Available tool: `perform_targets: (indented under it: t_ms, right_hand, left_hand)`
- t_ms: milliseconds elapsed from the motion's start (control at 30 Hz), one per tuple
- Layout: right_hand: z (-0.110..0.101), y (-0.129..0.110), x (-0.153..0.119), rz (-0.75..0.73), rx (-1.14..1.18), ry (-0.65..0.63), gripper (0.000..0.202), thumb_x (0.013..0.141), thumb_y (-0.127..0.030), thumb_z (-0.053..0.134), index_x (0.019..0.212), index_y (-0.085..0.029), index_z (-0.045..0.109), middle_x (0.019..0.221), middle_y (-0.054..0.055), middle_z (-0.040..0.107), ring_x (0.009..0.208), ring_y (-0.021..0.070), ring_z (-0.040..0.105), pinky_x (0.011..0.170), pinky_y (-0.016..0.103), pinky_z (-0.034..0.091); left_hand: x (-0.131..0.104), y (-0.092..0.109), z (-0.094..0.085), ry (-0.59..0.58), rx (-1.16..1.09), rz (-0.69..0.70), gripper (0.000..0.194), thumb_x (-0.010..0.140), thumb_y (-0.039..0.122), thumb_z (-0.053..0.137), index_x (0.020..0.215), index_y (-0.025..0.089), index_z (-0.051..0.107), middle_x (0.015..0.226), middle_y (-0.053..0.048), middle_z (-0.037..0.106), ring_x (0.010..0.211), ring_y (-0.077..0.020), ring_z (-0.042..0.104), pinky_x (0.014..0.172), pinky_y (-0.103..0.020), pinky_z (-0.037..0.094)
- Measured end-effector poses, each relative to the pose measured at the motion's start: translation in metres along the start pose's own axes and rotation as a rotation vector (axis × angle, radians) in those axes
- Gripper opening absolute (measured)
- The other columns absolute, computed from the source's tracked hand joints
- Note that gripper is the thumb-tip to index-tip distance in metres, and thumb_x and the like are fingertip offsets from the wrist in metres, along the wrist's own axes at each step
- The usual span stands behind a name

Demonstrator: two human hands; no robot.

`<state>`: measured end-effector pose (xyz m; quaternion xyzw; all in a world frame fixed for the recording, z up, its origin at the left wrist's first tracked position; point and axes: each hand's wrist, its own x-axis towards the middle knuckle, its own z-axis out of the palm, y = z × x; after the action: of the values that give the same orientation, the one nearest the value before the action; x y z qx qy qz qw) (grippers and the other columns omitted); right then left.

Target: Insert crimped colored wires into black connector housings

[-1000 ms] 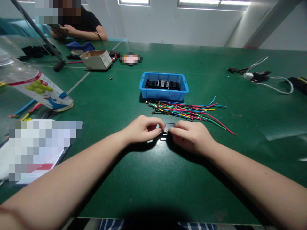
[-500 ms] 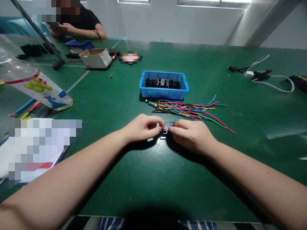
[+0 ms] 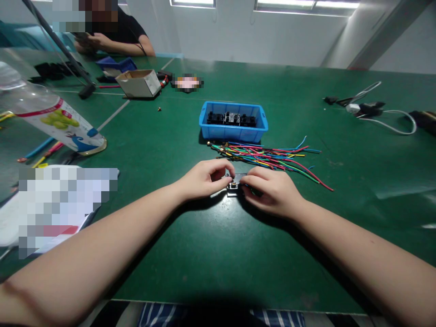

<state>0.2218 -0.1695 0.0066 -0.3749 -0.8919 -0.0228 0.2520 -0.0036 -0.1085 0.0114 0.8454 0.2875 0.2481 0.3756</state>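
Head view: L hand [image 3: 208, 178] + R hand [image 3: 275, 187], both nearly closed, pinch opp. sides of small blk plastic housing [image 3: 235, 186] on desk [image 3: 218, 254], prob. to steady it.

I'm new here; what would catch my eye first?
The loose bundle of colourful wires on the green table, just in front of a bright blue bin. Then, nearer the camera, the left hand and right hand close around a small black part.

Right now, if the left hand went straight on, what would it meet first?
The left hand would first meet the small black part it seems to touch, then probably the right hand; depth is unclear.
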Motion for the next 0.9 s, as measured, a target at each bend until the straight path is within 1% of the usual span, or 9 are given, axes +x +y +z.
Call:
perform_targets:
  t_ms: [67,133,267,433,633,733,800,900]
  right_hand:
    - [0.0003,0.0,0.0004,0.0,0.002,-0.004,0.016,0.09,-0.022,0.056,0.101,-0.017,0.067,0.092,0.006,0.068,0.075,0.0144,0.06,0.059,0.025,0.039]
    - [0.0008,-0.0001,0.0005,-0.002,0.001,-0.002,0.016,0.09,-0.021,0.055,0.1,-0.017,0.067,0.092,0.006,0.068,0.075,0.0141,0.06,0.059,0.024,0.038]
    - [0.0019,-0.0003,0.0003,-0.053,-0.038,-0.013,0.016,0.092,-0.022,0.053,0.097,-0.018,0.068,0.088,0.005,0.068,0.071,0.0132,0.057,0.057,0.025,0.035]
    - [0.0017,-0.0005,0.0008,-0.054,-0.025,-0.02,0.021,0.093,-0.024,0.052,0.109,-0.017,0.065,0.083,0.003,0.066,0.067,0.0136,0.056,0.055,0.026,0.033]
    - [-0.0032,-0.0028,0.0028,0.006,0.086,-0.077,0.022,0.089,-0.028,0.054,0.105,-0.015,0.063,0.084,0.005,0.068,0.07,0.0157,0.059,0.06,0.026,0.038]
    - [-0.0035,-0.0017,0.0021,0.064,0.157,-0.066,0.021,0.089,-0.022,0.049,0.104,-0.015,0.061,0.085,0.005,0.069,0.07,0.016,0.06,0.063,0.026,0.041]
    - [-0.0026,0.0,0.0012,0.12,0.177,-0.049,0.024,0.087,-0.017,0.046,0.105,-0.015,0.061,0.081,0.004,0.068,0.063,0.015,0.058,0.06,0.025,0.04]
    - [-0.0012,0.0022,0.0001,0.202,0.183,-0.03,0.025,0.085,-0.015,0.046,0.106,-0.015,0.06,0.072,0.001,0.065,0.051,0.0125,0.049,0.054,0.025,0.036]
  left_hand:
    - [0.0014,-0.0019,0.0006,0.032,0.044,0.016,0.015,0.085,0.029,0.058,0.092,0.017,0.063,0.066,0.005,0.046,0.062,-0.0101,0.045,0.059,-0.023,0.036]
    - [0.0029,-0.004,0.0005,0.052,0.073,0.019,0.019,0.085,0.032,0.061,0.096,0.018,0.063,0.074,0.004,0.05,0.068,-0.0116,0.048,0.063,-0.024,0.04]
    - [0.0045,-0.0064,-0.0011,0.039,0.057,-0.011,0.026,0.083,0.037,0.064,0.101,0.018,0.065,0.089,-0.001,0.057,0.077,-0.0139,0.053,0.069,-0.027,0.044]
    - [0.004,-0.0063,-0.0018,0.001,0.041,-0.015,0.031,0.082,0.041,0.067,0.101,0.017,0.067,0.094,-0.003,0.061,0.082,-0.0159,0.056,0.069,-0.027,0.044]
    - [0.0038,-0.003,-0.001,-0.024,0.081,-0.03,0.03,0.082,0.039,0.067,0.103,0.016,0.067,0.091,-0.003,0.063,0.082,-0.016,0.057,0.075,-0.029,0.046]
    - [0.0042,-0.0015,-0.0011,-0.023,0.095,-0.029,0.031,0.082,0.038,0.067,0.103,0.016,0.068,0.091,-0.003,0.063,0.083,-0.0165,0.057,0.076,-0.029,0.046]
    - [0.0042,-0.0012,-0.0015,-0.024,0.104,-0.02,0.03,0.082,0.037,0.067,0.102,0.016,0.069,0.093,-0.004,0.064,0.085,-0.017,0.058,0.077,-0.03,0.046]
    - [0.0039,-0.0017,-0.0016,-0.025,0.097,-0.013,0.027,0.082,0.036,0.067,0.101,0.017,0.07,0.095,-0.004,0.065,0.087,-0.0171,0.058,0.079,-0.03,0.046]
